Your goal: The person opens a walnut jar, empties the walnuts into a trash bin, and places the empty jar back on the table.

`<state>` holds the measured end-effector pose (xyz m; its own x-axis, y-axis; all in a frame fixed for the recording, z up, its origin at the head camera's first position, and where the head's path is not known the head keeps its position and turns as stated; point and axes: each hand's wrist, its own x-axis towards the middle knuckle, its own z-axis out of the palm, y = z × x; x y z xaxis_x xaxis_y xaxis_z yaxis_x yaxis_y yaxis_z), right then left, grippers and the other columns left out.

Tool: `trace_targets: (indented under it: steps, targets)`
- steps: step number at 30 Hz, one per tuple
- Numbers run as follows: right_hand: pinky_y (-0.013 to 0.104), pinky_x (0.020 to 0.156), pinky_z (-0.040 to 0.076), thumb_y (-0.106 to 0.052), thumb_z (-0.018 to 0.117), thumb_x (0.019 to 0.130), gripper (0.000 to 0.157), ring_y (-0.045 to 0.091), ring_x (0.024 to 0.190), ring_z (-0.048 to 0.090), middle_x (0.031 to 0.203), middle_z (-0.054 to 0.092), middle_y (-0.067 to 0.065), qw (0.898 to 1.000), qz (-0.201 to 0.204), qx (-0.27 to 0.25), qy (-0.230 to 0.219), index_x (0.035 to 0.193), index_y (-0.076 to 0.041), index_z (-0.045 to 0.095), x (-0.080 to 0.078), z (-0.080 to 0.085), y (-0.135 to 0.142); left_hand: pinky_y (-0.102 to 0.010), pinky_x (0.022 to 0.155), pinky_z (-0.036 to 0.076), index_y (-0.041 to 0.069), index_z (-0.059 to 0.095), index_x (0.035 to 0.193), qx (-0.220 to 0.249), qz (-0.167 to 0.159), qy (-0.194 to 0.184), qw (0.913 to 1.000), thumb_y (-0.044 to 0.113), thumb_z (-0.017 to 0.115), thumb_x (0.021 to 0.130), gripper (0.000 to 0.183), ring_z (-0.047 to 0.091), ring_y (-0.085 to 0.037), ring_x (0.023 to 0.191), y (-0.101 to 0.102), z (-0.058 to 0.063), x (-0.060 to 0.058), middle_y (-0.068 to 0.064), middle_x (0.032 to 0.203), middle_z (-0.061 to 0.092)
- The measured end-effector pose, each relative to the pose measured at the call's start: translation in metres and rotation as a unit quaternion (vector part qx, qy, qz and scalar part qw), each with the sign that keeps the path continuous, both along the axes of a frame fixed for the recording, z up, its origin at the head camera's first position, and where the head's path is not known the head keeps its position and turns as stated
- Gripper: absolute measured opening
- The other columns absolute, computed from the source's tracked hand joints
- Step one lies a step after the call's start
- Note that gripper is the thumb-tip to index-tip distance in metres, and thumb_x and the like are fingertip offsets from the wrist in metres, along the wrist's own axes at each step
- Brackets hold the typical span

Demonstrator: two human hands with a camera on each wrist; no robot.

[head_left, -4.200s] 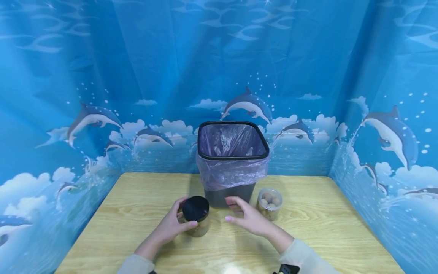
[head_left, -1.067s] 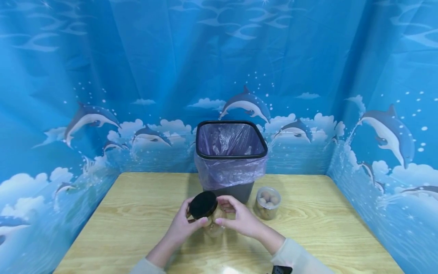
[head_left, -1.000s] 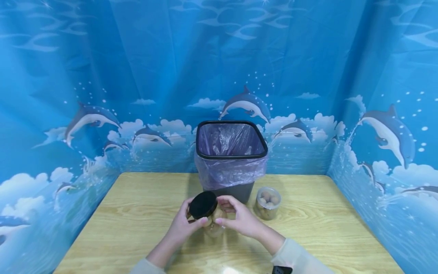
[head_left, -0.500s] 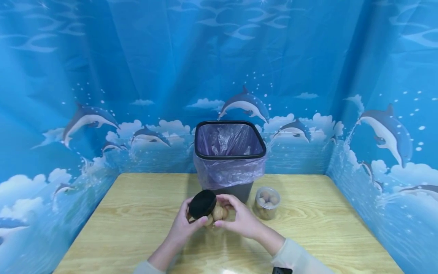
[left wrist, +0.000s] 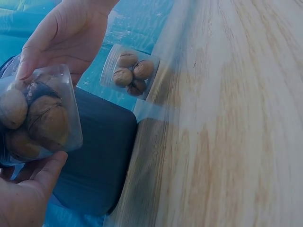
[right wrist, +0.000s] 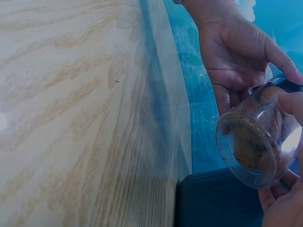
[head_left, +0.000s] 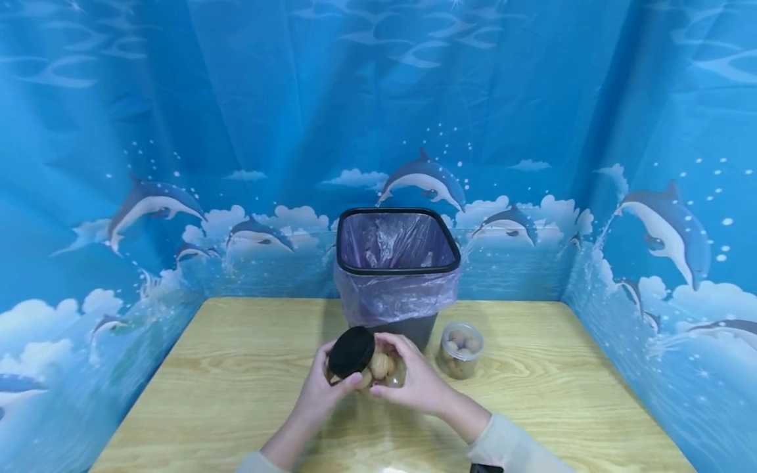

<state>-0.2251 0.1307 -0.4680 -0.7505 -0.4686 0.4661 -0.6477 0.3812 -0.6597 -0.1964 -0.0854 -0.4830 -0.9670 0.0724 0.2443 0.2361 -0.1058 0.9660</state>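
Both hands hold a clear plastic jar (head_left: 397, 376) of walnuts above the table, tilted with its black lid (head_left: 351, 351) towards the upper left. My left hand (head_left: 319, 389) grips it around the lid end, thumb on the near side. Around the jar's base end curls my right hand (head_left: 418, 382). In the left wrist view several walnuts (left wrist: 47, 120) show through the wall, with the right hand (left wrist: 71, 35) beyond. The right wrist view shows the jar's round bottom (right wrist: 246, 149) facing the camera and the left hand (right wrist: 236, 52) behind.
Behind the hands stands a dark bin (head_left: 414, 328) with a black rim and a purple bag (head_left: 396, 295) folded over it. Right of the bin, a clear tub (head_left: 461, 351) of walnuts sits on the wooden table (head_left: 532, 394). A blue dolphin curtain (head_left: 266, 131) encloses the back and sides.
Seconds ago the jar stood upright in my left hand, with the right hand apart. Since then it has been raised and tilted, and my right hand has taken hold of its base end.
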Motion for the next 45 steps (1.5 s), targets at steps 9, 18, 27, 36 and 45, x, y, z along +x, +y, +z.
trace_targets:
  steps: [9, 18, 27, 36, 45]
  targets:
    - [0.039, 0.108, 0.042, -0.034, 0.088, 0.074, 0.085, 0.018, 0.125, 0.05, 0.137, 0.053, -0.002, 1.0, -0.005, 0.013, 0.024, 0.146, -0.017, 0.045, 0.003, 0.002, 0.002, -0.028, 0.087, 0.053, -0.002, 0.04, 0.139, 0.008, -0.01, 0.004, 0.9999, 0.006, 0.08, 0.083, 0.069, 0.059, -0.015, 0.112, 0.002, -0.002, 0.001, -0.021, 0.132, 0.057]
    - [0.038, 0.109, 0.041, -0.032, 0.089, 0.073, 0.09, 0.021, 0.128, 0.049, 0.141, 0.05, 0.003, 0.998, 0.002, 0.02, 0.063, 0.147, -0.014, 0.041, 0.004, -0.001, 0.002, -0.026, 0.087, 0.052, -0.006, 0.039, 0.137, 0.025, -0.022, 0.017, 0.9993, 0.003, 0.079, 0.083, 0.068, 0.059, -0.011, 0.111, 0.003, 0.0, 0.004, -0.023, 0.13, 0.057]
    - [0.036, 0.11, 0.04, -0.029, 0.089, 0.072, 0.092, 0.021, 0.128, 0.05, 0.141, 0.048, 0.003, 0.997, 0.011, 0.016, 0.072, 0.148, -0.013, 0.038, 0.003, -0.002, 0.003, -0.027, 0.086, 0.053, -0.006, 0.038, 0.138, 0.033, -0.027, 0.009, 0.9991, 0.003, 0.078, 0.083, 0.068, 0.059, -0.012, 0.109, 0.006, 0.003, 0.005, -0.023, 0.13, 0.056]
    - [0.04, 0.106, 0.044, -0.025, 0.092, 0.069, 0.091, 0.02, 0.124, 0.053, 0.137, 0.051, 0.002, 0.999, 0.02, -0.008, 0.048, 0.143, -0.014, 0.041, 0.001, -0.003, 0.006, -0.025, 0.091, 0.049, -0.006, 0.037, 0.138, 0.026, -0.036, 0.001, 0.999, 0.005, 0.078, 0.084, 0.068, 0.056, -0.01, 0.116, 0.007, 0.001, 0.003, -0.023, 0.135, 0.053]
    - [0.04, 0.106, 0.044, -0.019, 0.092, 0.067, 0.091, 0.021, 0.122, 0.053, 0.135, 0.052, 0.004, 0.998, 0.044, -0.032, 0.044, 0.143, -0.014, 0.043, -0.002, -0.001, 0.011, -0.027, 0.092, 0.049, -0.005, 0.035, 0.141, 0.022, -0.059, -0.007, 0.998, 0.009, 0.081, 0.083, 0.076, 0.058, -0.015, 0.114, 0.007, 0.001, 0.003, -0.024, 0.137, 0.053]
